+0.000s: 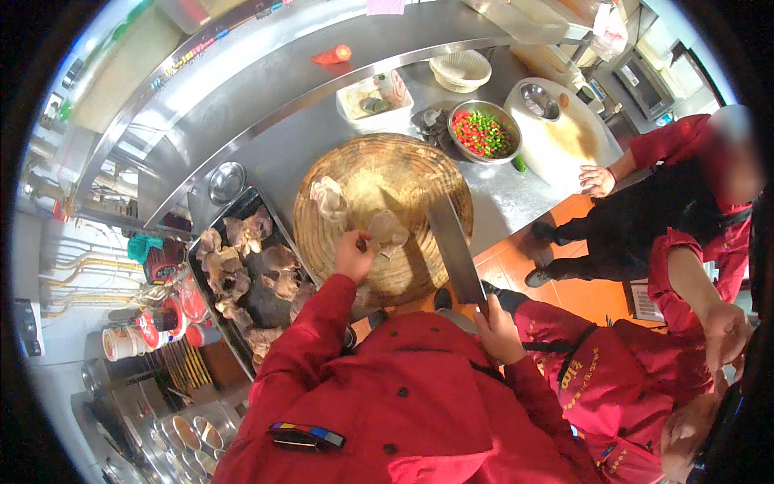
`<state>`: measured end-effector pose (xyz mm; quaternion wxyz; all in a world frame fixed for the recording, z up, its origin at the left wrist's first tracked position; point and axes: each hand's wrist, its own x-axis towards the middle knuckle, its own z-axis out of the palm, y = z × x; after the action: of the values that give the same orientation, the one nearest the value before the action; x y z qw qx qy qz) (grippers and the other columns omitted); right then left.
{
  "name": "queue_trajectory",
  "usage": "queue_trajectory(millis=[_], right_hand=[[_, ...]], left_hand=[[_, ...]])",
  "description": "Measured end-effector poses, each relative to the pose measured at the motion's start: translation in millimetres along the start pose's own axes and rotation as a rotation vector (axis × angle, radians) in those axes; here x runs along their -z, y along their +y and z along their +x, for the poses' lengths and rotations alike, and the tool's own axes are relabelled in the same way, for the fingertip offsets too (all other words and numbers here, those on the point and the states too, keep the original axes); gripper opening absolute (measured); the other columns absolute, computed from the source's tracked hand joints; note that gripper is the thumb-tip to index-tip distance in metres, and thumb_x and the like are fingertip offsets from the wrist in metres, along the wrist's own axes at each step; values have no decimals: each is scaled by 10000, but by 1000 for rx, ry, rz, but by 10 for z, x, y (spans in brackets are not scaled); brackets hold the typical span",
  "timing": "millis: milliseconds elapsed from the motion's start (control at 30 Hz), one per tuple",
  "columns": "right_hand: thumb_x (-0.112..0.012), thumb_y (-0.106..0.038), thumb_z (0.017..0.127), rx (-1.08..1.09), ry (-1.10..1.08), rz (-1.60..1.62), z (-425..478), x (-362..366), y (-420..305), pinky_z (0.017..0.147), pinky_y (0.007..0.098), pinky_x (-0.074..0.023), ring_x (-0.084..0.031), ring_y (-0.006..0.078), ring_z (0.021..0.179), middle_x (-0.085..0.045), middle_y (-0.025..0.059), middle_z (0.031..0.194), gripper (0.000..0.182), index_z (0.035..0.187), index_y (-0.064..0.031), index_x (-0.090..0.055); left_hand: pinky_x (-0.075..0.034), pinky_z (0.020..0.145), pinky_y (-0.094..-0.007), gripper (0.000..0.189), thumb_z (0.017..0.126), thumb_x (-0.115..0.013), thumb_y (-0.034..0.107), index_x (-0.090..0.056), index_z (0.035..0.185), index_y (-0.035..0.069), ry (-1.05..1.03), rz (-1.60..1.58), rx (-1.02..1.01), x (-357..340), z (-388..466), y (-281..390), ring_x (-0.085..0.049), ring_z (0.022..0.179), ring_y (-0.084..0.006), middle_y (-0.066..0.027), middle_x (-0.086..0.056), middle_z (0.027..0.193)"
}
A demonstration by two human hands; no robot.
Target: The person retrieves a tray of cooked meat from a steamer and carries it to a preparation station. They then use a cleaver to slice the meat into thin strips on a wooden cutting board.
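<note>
A round wooden chopping block [363,163] lies before me on a steel worktop. My left hand [355,257] is at its near left part, fingers curled at the edge of a pale, thin piece of food [388,228], perhaps meat; whether they grip it I cannot tell. Another pale piece [329,198] lies at the block's left. In my right hand [499,330] is the handle of a cleaver [450,251], its broad blade over the block's right side. Left of the block, a dark tray [257,302] holds several brownish pieces of meat [227,272].
Beyond the block stand a white tub [376,106], a steel bowl of chopped red and green peppers [484,132] and a white basket [461,69]. A carrot [331,55] lies on the steel shelf [266,66]. Co-workers in red stand right; one has a hand [597,180] by a white round board [562,142].
</note>
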<state>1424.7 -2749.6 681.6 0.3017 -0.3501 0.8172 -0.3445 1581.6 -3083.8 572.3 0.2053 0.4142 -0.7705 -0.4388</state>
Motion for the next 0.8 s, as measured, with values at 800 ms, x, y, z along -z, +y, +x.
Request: queue_trajectory(millis=[800], right_hand=[[-581, -144, 946, 269, -275, -347, 514, -258, -736, 659, 577, -517, -658, 508, 761, -659, 324, 813, 419, 1312, -19, -417]], left_hand=[[-510, 791, -444, 138, 772, -688, 49, -648, 894, -1, 151, 30, -106, 35, -42, -107, -622, 913, -375, -183, -605, 977]])
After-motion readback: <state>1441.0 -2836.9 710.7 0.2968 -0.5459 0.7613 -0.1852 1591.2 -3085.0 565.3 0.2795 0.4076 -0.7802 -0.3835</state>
